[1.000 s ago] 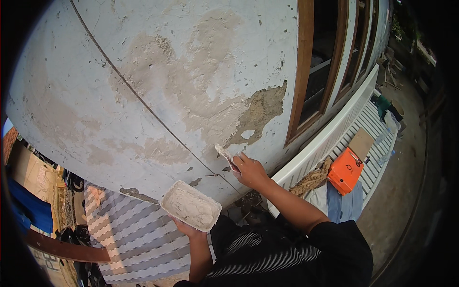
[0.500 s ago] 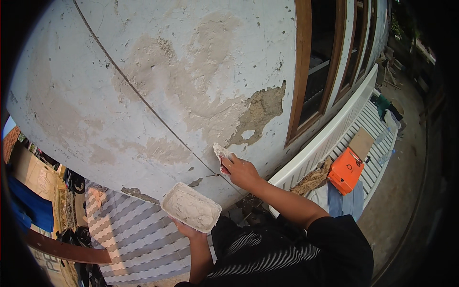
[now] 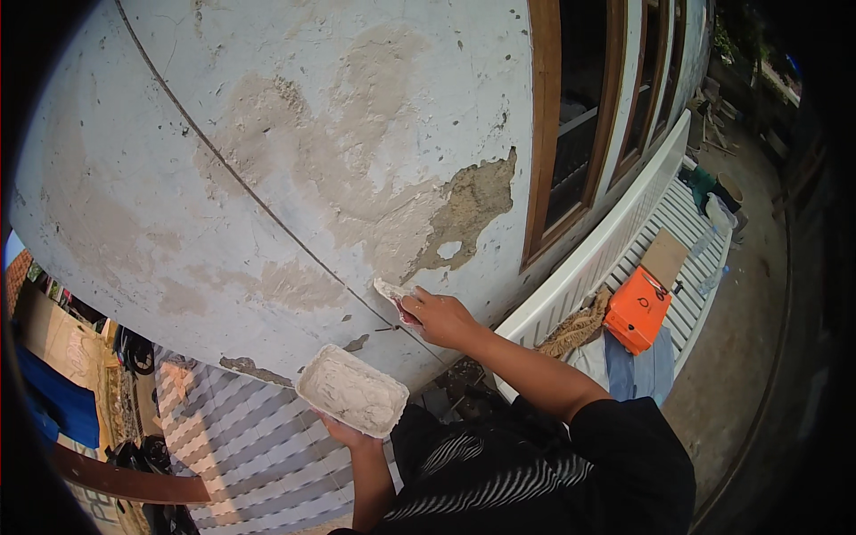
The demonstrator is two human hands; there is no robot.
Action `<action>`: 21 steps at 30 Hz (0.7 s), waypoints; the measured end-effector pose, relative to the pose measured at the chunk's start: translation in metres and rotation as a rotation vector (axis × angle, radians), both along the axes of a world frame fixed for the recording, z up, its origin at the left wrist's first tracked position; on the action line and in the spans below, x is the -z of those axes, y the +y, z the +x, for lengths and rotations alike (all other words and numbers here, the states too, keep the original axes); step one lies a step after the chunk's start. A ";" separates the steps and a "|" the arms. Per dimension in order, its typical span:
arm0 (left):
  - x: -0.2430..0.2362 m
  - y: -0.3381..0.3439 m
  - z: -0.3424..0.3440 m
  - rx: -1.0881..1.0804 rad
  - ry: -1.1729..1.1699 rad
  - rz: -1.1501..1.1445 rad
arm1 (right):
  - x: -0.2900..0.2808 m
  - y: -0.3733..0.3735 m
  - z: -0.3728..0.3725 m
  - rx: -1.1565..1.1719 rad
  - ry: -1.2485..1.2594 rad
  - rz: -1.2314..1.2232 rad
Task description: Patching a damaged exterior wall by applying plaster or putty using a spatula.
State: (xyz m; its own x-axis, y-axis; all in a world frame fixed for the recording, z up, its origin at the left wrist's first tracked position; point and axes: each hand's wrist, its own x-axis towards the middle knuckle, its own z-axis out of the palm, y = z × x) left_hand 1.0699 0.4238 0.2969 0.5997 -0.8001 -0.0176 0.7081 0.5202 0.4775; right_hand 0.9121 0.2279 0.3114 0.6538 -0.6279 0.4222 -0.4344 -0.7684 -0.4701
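My right hand (image 3: 439, 317) grips a putty knife (image 3: 392, 291), its blade coated with pale filler. The blade is at the wall (image 3: 294, 192), just below left of a bare patch (image 3: 477, 209) where the paint has come off and rough brown render shows. Whether its edge touches the wall is hard to tell. From below, my left hand (image 3: 346, 432) holds up a shallow rectangular tub (image 3: 352, 390) of whitish filler, lower and left of the knife. Most of the left fingers are hidden under the tub. Beige smears of filler (image 3: 374, 160) spread over the pale blue wall.
A thin dark cable (image 3: 234, 171) crosses the wall diagonally. Brown-framed windows (image 3: 571, 116) stand at right. Along the wall runs a white slatted bench (image 3: 664, 214) holding an orange box (image 3: 638, 310), cardboard (image 3: 664, 259) and cloths (image 3: 637, 364). Patterned paving (image 3: 259, 446) lies at lower left.
The whole view has shifted slightly, moving the wall leftward in it. My right hand has brought the putty knife a little left and down, and the blade now lies flatter. The tub stays about level.
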 end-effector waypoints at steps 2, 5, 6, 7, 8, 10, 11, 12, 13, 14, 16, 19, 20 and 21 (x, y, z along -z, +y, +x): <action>0.000 0.004 0.000 -0.004 -0.003 0.005 | 0.000 -0.005 -0.017 -0.008 -0.093 0.093; 0.003 0.007 0.003 -0.009 0.024 -0.008 | 0.014 -0.031 -0.044 0.037 -0.222 0.225; 0.006 0.009 0.006 -0.007 0.015 -0.020 | 0.012 -0.038 -0.052 -0.037 -0.453 0.491; 0.007 0.009 0.007 -0.006 0.005 -0.032 | 0.012 -0.043 -0.057 -0.116 -0.682 0.758; 0.007 0.010 0.008 -0.008 0.004 -0.034 | 0.015 -0.049 -0.060 -0.119 -0.682 0.757; 0.004 0.011 0.008 -0.009 0.005 -0.058 | 0.016 -0.055 -0.064 -0.133 -0.933 1.029; 0.004 0.011 0.009 -0.012 0.004 -0.060 | 0.018 -0.056 -0.064 -0.136 -0.932 1.029; 0.003 0.012 0.010 -0.018 0.003 -0.057 | 0.014 -0.054 -0.062 -0.123 -1.034 1.123; 0.003 0.012 0.011 -0.025 0.002 -0.055 | 0.010 -0.052 -0.061 -0.108 -1.136 1.218; 0.002 0.013 0.012 -0.032 0.001 -0.057 | 0.006 -0.048 -0.062 -0.183 -1.191 1.247; -0.001 0.014 0.009 -0.045 0.043 -0.044 | 0.007 -0.055 -0.059 -0.145 -1.180 1.246; 0.002 0.015 0.012 -0.037 -0.035 -0.038 | 0.015 -0.056 -0.048 -0.011 -1.101 1.111; 0.003 0.015 0.012 -0.036 -0.036 -0.037 | 0.018 -0.054 -0.044 0.080 -1.028 0.976; 0.001 0.015 0.011 -0.043 -0.011 -0.041 | 0.017 -0.048 -0.041 0.076 -1.026 0.979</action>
State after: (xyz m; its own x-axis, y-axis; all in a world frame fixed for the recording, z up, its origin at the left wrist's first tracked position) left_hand 1.0810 0.4390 0.2960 0.6332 -0.7737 0.0211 0.6798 0.5690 0.4626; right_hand 0.8712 0.1795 0.2939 0.2799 -0.9580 0.0619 0.3942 0.0559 -0.9173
